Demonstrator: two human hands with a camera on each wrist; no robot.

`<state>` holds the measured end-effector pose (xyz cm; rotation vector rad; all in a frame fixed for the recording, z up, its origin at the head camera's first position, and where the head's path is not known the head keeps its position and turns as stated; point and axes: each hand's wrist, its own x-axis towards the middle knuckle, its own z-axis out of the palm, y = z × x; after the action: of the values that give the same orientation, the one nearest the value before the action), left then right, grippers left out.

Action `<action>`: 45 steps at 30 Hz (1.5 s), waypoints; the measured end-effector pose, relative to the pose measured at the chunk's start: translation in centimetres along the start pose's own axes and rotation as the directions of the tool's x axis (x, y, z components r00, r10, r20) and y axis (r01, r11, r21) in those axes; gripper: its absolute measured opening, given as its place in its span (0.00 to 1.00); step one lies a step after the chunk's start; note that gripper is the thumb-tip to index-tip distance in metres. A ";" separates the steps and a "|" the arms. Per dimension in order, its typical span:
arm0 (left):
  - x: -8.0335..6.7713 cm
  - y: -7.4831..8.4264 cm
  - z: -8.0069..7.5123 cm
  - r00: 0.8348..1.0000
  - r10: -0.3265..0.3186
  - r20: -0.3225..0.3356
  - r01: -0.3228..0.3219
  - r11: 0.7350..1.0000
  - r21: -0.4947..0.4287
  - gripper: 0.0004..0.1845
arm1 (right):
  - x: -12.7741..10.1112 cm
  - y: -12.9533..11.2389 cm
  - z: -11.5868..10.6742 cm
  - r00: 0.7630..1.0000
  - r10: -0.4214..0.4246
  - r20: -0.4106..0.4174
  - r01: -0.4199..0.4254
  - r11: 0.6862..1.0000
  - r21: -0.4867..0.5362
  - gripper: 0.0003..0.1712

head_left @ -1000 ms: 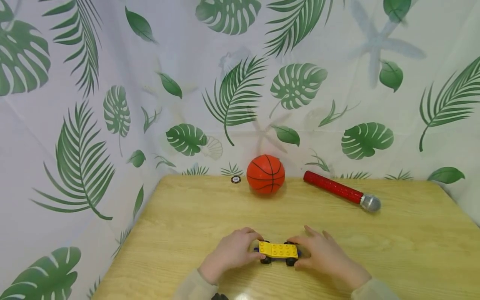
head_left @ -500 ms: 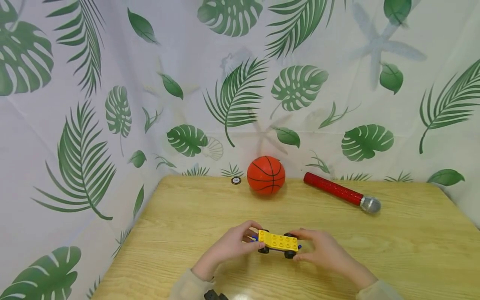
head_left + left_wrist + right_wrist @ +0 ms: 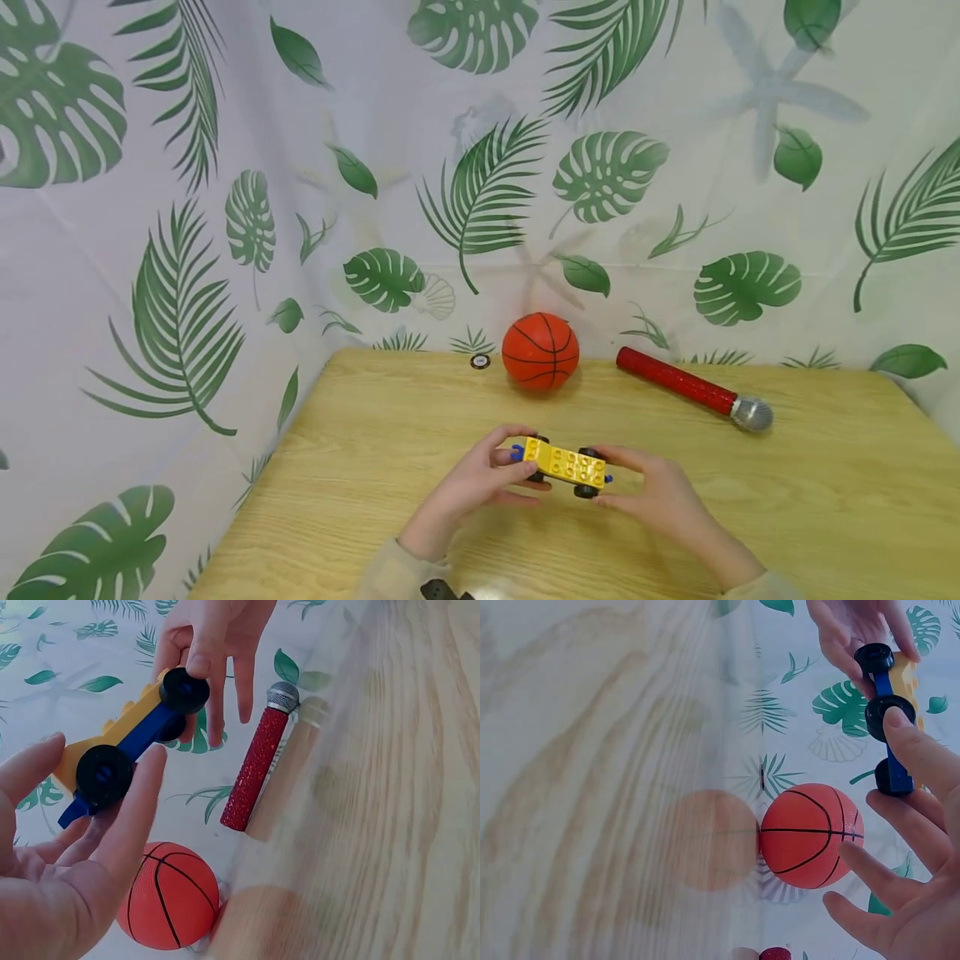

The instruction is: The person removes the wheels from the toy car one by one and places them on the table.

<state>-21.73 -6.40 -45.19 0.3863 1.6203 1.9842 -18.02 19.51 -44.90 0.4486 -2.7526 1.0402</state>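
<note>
A yellow toy car (image 3: pixel 566 463) with studs on top, black wheels and a blue underside is held between both hands, raised off the table. My left hand (image 3: pixel 474 483) grips its left end, where a small blue hook sticks out; in the left wrist view the thumb and a finger pinch that end. My right hand (image 3: pixel 663 492) pinches the right-end wheels, with the thumb on one black wheel (image 3: pixel 890 718) and a finger at the opposite wheel (image 3: pixel 894 777). The car slopes slightly down to the right in the head view.
An orange basketball (image 3: pixel 541 352) sits at the back of the wooden table (image 3: pixel 390 408). Left of it lies a small round black-and-white chip (image 3: pixel 480 362). A red glittery microphone (image 3: pixel 675 382) lies at the back right. Leaf-printed cloth (image 3: pixel 375 208) hangs behind and to the left.
Both hands have lifted the toy car off the table, and it has moved up in the head view. It tilts more, its right end lower. Ball, chip and microphone stay in place.
</note>
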 end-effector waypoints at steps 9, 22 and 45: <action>0.2 0.7 0.6 0.997 0.035 -0.068 -0.044 0.990 -0.135 0.32 | 0.2 -0.9 0.2 0.989 -0.050 -0.140 0.054 0.998 0.023 0.37; 0.5 2.0 1.1 0.996 0.068 -0.058 -0.080 0.972 -0.220 0.24 | 0.4 -1.7 0.4 0.961 -0.102 -0.259 0.144 0.978 0.151 0.39; 0.4 2.2 2.0 0.996 0.084 -0.032 -0.090 0.950 -0.298 0.28 | 0.7 -2.3 0.1 0.965 -0.062 -0.256 0.154 0.921 0.357 0.25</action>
<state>-21.51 -4.86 -42.69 0.3267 1.3024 2.2630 -17.93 17.66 -43.34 0.4827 -2.2914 1.4892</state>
